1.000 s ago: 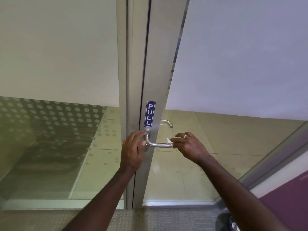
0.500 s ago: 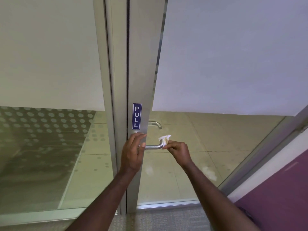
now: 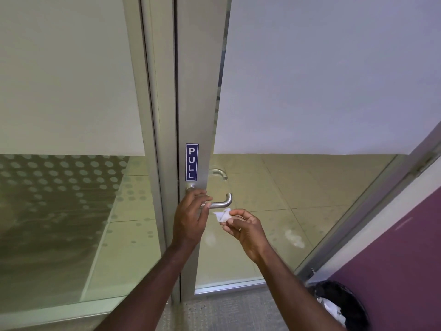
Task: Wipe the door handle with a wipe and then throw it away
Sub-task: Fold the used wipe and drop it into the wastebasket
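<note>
A silver lever door handle (image 3: 223, 203) sticks out from the metal door frame (image 3: 200, 91) below a blue PULL sign (image 3: 191, 162). My left hand (image 3: 191, 217) rests on the inner part of the handle, with its fingers curled over the bar near the frame. A small crumpled white wipe (image 3: 222, 215) is pinched in the fingertips of my right hand (image 3: 245, 229). The wipe hangs just below the handle's free end and is not touching it.
A black bin (image 3: 341, 304) with white rubbish inside stands on the floor at the lower right, against a purple wall (image 3: 393, 259). Frosted glass panels flank the frame. A second handle (image 3: 218, 173) shows through the glass on the far side.
My right hand has pulled the wipe off the end of the handle and dropped slightly down and towards me. My left hand stays on the handle. The bin has come into view.
</note>
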`<state>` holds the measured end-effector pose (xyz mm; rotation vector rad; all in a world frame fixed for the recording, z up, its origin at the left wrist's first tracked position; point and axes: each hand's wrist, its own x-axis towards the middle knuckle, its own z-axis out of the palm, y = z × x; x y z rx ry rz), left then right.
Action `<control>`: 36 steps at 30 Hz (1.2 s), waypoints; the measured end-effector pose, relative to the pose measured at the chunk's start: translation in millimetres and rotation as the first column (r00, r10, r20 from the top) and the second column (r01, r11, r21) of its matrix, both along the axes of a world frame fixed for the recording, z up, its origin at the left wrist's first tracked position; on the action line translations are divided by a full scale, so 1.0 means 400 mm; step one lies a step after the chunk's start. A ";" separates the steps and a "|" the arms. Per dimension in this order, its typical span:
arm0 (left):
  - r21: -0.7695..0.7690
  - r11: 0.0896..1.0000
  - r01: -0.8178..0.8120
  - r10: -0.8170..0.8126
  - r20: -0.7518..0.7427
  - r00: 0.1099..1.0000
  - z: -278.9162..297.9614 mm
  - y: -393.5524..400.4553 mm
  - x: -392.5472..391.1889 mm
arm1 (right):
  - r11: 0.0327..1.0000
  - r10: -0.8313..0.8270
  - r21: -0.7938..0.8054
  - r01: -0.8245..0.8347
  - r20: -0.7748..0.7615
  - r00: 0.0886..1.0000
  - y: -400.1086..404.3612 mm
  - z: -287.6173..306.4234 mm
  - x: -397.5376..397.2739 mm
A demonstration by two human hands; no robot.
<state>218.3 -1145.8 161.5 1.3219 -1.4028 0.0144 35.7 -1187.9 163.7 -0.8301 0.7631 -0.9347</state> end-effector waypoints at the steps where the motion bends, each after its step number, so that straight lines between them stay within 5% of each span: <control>1: -0.011 1.000 0.016 -0.016 -0.025 1.000 0.000 0.001 -0.005 | 1.000 -0.011 0.004 0.011 0.027 1.000 0.013 0.005 -0.006; 6: -0.070 0.971 0.229 -0.237 -0.155 0.959 0.006 -0.001 -0.084 | 0.995 -0.098 -0.015 0.099 0.067 0.993 0.069 0.012 -0.066; 13: 0.067 0.887 0.456 -0.432 -0.224 0.874 0.012 -0.019 -0.286 | 0.951 -0.297 -0.077 0.298 0.018 0.955 0.118 0.019 -0.227; 23: 0.257 0.676 0.691 -0.586 -0.382 0.715 0.003 -0.141 -0.744 | 0.782 -0.621 -0.223 0.582 -0.202 0.757 0.112 0.008 -0.685; 31: 0.412 0.623 0.665 -0.566 -0.350 0.747 -0.053 -0.317 -1.199 | 0.717 -0.692 -0.441 0.540 -0.547 0.471 -0.051 -0.041 -1.166; 36: 0.528 0.685 0.502 -0.496 -0.167 0.852 -0.120 -0.436 -1.426 | 0.758 -0.613 -0.572 0.313 -0.789 0.044 -0.175 -0.123 -1.375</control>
